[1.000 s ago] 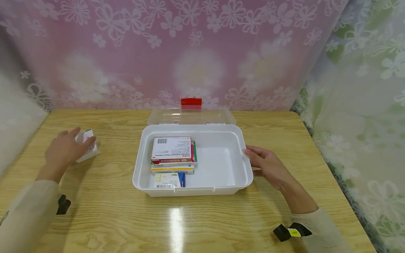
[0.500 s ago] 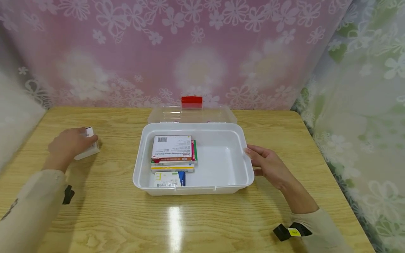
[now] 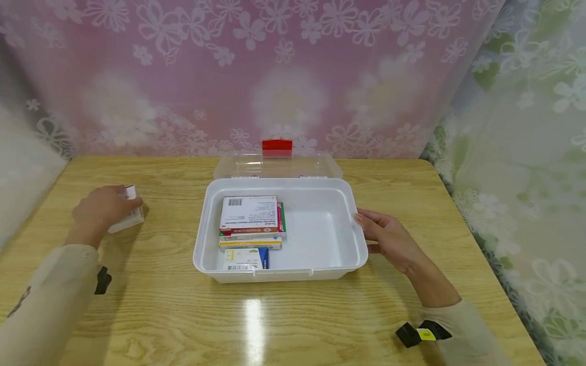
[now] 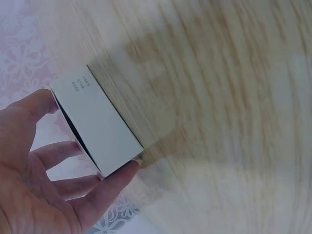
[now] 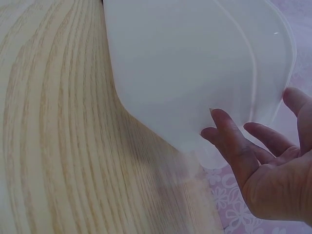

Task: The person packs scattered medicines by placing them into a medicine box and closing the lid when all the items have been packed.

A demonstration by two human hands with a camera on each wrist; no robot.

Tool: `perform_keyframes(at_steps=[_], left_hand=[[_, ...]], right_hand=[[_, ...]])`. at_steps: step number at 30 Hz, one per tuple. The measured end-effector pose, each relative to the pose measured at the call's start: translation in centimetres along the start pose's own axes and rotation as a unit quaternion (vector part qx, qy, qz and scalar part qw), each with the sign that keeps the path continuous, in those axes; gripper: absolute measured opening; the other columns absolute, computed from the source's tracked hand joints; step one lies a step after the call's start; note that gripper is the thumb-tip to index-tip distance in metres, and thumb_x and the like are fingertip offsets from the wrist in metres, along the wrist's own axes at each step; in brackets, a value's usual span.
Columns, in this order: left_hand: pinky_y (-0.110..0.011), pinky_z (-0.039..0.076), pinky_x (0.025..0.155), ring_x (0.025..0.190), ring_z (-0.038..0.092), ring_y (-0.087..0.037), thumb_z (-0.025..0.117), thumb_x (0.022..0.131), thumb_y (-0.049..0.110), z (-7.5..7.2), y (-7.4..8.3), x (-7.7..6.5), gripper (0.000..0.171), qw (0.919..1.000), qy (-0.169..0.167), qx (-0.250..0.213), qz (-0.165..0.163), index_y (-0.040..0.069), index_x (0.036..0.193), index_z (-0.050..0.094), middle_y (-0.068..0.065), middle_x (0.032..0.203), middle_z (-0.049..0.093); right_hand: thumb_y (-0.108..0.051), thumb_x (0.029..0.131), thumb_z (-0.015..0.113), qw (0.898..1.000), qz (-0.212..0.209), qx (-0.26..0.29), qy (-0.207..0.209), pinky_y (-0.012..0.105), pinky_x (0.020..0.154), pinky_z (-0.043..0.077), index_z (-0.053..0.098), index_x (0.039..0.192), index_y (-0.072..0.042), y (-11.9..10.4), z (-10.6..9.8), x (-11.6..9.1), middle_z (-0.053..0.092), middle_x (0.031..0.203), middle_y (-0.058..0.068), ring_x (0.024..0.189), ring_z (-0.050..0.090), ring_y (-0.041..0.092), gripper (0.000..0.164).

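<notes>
My left hand [image 3: 99, 211] grips a small white medicine box [image 4: 100, 126] at the table's left side, thumb on one edge and fingers on the opposite one. Part of that box is hidden under the hand in the head view. A white plastic storage box [image 3: 316, 239] stands in the middle with its lid raised. My right hand [image 3: 389, 241] holds its right rim, the thumb on the edge and the fingers against the outer wall. Inside, along the left, lie several medicine boxes: a white and brown ibuprofen box [image 3: 249, 213] on top, and a white box with a yellow E [image 3: 242, 259] in front.
The clear lid [image 3: 238, 166] with a red handle [image 3: 276, 146] leans back behind the storage box. A wooden table [image 3: 183, 315] carries everything. Flowered curtains [image 3: 293, 76] hang at its back and sides.
My left hand has moved slightly right and its fingers have closed round the small white medicine box. The right hand stays on the storage box's rim.
</notes>
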State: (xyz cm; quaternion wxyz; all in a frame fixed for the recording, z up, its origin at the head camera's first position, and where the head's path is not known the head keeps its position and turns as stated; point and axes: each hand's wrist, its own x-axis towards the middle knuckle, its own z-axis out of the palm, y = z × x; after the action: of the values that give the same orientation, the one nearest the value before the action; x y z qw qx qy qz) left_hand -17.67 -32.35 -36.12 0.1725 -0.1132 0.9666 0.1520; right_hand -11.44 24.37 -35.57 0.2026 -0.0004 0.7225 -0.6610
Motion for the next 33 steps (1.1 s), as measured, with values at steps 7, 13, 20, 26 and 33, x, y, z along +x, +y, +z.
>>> perform_keyframes(at_steps=[7, 13, 20, 26, 33], left_hand=[[-0.066, 0.041, 0.075, 0.109, 0.038, -0.062, 0.045, 0.091, 0.059, -0.38, 0.71, -0.14, 0.088, 0.9999, -0.006, 0.013, 0.004, -0.007, 0.145, 0.026, -0.041, 0.135, 0.033], [-0.065, 0.042, 0.074, 0.108, 0.039, -0.062, 0.045, 0.091, 0.059, -0.53, 0.88, -0.29, 0.088, 0.9999, -0.010, 0.012, 0.000, -0.006, 0.146, 0.025, -0.042, 0.134, 0.033], [-0.054, 0.044, 0.060, 0.101, 0.046, -0.060, 0.045, 0.089, 0.063, 0.10, 0.49, -0.42, 0.089, 1.0000, 0.002, 0.009, -0.004, -0.003, 0.147, 0.026, -0.041, 0.132, 0.036], [-0.051, 0.043, 0.058, 0.099, 0.046, -0.060, 0.045, 0.087, 0.066, 0.10, 0.45, -0.51, 0.091, 0.9998, 0.018, 0.004, -0.009, 0.000, 0.148, 0.026, -0.042, 0.130, 0.037], [-0.042, 0.040, 0.046, 0.065, 0.052, -0.041, 0.041, 0.086, 0.071, 0.18, 0.32, -0.73, 0.092, 0.9987, 0.043, -0.006, 0.026, 0.006, 0.150, 0.027, -0.038, 0.127, 0.045]], right_hand=[[-0.033, 0.098, 0.054, 1.000, -0.001, 0.005, 0.001, 0.040, 0.073, 0.056, 0.039, 0.143, 0.002, -0.01, -0.05, 0.05, 0.062, 0.120, 0.014, 0.098, 0.066, 0.024, 0.060], [-0.034, 0.098, 0.054, 1.000, 0.002, -0.001, 0.004, 0.040, 0.073, 0.055, 0.040, 0.143, 0.002, -0.04, 0.00, 0.00, 0.062, 0.119, 0.013, 0.097, 0.066, 0.023, 0.059], [-0.034, 0.098, 0.054, 1.000, 0.002, 0.000, 0.002, 0.040, 0.073, 0.055, 0.040, 0.143, 0.002, 0.00, 0.04, -0.08, 0.059, 0.124, 0.019, 0.100, 0.065, 0.026, 0.059], [-0.035, 0.097, 0.055, 1.000, 0.005, 0.004, 0.005, 0.041, 0.074, 0.055, 0.040, 0.143, 0.001, 0.11, 0.04, -0.11, 0.056, 0.127, 0.023, 0.103, 0.064, 0.031, 0.060], [-0.034, 0.097, 0.055, 1.000, 0.000, 0.007, 0.003, 0.040, 0.074, 0.055, 0.040, 0.143, 0.000, 0.10, -0.01, 0.08, 0.055, 0.129, 0.023, 0.103, 0.064, 0.030, 0.059]])
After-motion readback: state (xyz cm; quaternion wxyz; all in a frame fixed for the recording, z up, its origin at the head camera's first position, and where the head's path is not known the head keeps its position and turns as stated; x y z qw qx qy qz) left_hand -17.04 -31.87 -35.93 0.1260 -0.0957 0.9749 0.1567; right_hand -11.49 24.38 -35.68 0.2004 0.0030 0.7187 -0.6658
